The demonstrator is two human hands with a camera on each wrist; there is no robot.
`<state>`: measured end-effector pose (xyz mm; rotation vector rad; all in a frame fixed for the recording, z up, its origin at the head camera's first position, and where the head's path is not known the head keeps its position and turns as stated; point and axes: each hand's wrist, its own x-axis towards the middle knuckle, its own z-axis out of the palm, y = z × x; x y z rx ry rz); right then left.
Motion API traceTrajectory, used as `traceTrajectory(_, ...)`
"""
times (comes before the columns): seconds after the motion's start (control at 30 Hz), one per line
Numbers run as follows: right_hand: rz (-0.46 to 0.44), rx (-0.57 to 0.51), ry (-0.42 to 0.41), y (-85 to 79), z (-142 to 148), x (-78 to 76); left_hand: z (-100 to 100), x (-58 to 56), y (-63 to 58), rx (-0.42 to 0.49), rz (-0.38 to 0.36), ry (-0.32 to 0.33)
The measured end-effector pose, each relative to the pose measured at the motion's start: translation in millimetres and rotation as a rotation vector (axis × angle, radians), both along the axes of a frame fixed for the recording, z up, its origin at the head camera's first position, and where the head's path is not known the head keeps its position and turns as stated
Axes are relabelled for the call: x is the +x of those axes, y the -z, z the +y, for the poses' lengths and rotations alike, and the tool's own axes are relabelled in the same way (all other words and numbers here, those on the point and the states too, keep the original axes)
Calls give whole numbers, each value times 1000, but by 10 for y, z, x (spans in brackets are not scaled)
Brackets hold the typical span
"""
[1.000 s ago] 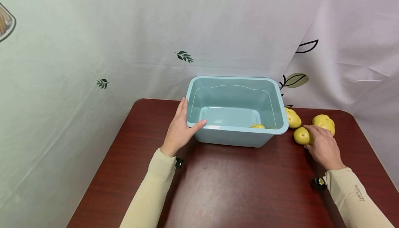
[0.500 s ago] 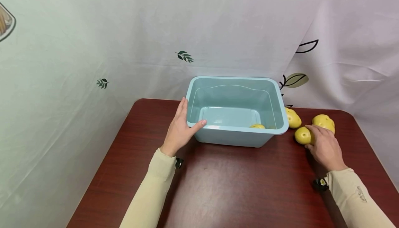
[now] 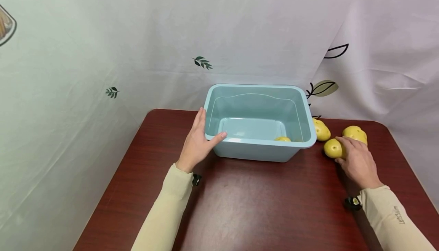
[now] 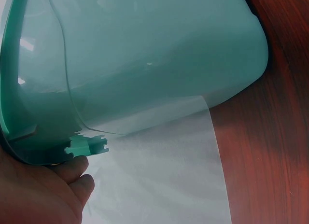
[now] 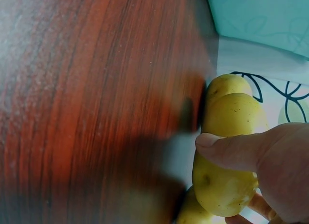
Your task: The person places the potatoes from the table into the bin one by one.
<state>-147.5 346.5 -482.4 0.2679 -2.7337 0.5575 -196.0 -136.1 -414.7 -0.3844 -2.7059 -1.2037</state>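
My left hand (image 3: 197, 144) holds the near left corner of a light blue plastic bin (image 3: 255, 152). Its thumb lies over the front rim, and the other fingers are along the left side; in the left wrist view, fingertips (image 4: 72, 168) sit beneath the rim. On the table right of the bin, my right hand (image 3: 358, 163) grips a yellow potato (image 3: 332, 148). Its thumb crosses the potato in the right wrist view, with the other fingers mostly hidden. One potato (image 3: 321, 131) lies beside the bin, another (image 3: 354, 132) behind my right hand. Inside the bin, a potato (image 3: 282, 139) shows over the front rim.
The dark red wooden table (image 3: 247, 205) has rounded far corners. A pale fabric backdrop (image 3: 154, 33) with leaf prints rises behind it, close to the bin's back and both table sides.
My right hand and its potato have shifted very slightly to the right from a second ago. The left hand and bin keep their places.
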Motion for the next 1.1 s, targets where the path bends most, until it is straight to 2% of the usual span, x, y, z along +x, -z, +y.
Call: traceTrajectory(1.1,58,-20,22,-169,-90,9,0,1,9,5,-4,-4)
